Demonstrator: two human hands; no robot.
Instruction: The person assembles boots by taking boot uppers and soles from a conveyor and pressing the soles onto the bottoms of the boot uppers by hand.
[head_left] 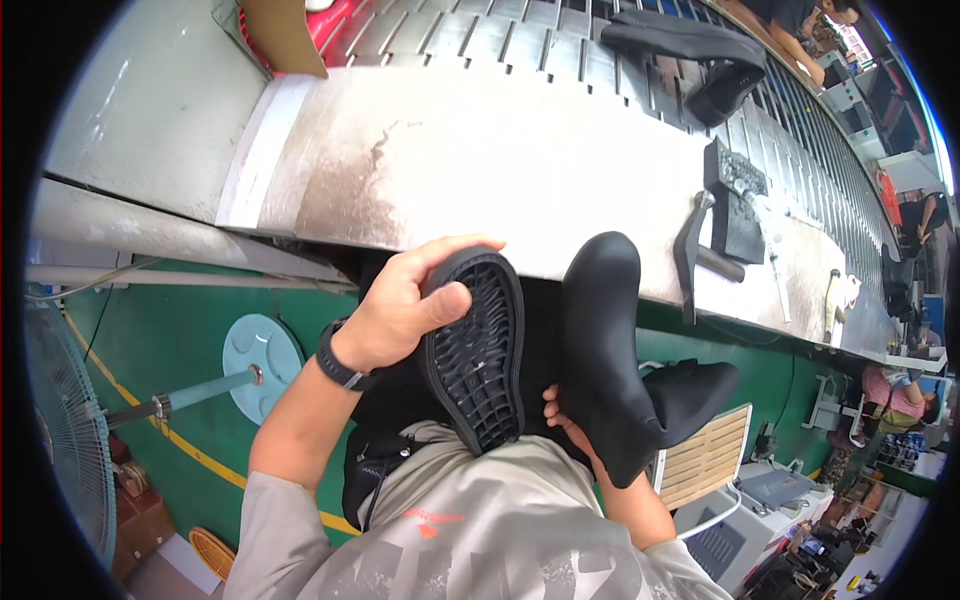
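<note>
My left hand (415,305) is closed around the toe end of a black shoe sole (478,350). The sole's ribbed, gridded inner side faces me, and my thumb presses over its rim. To the right, a black boot upper (605,340) stands with its toe pointing away, its shaft bending off to the right. My right hand (575,425) holds the boot from beneath and behind; a few fingertips show at its left edge and the rest is hidden. Sole and boot are apart, both near the bench's front edge.
A metal-topped bench (480,170) runs in front of me beside a slatted conveyor (540,45). On the right lie a hammer (690,250), a dark block (735,200) and a brush (775,250). Another black boot (700,50) rests on the conveyor. A fan (70,430) stands at left; other people work at right.
</note>
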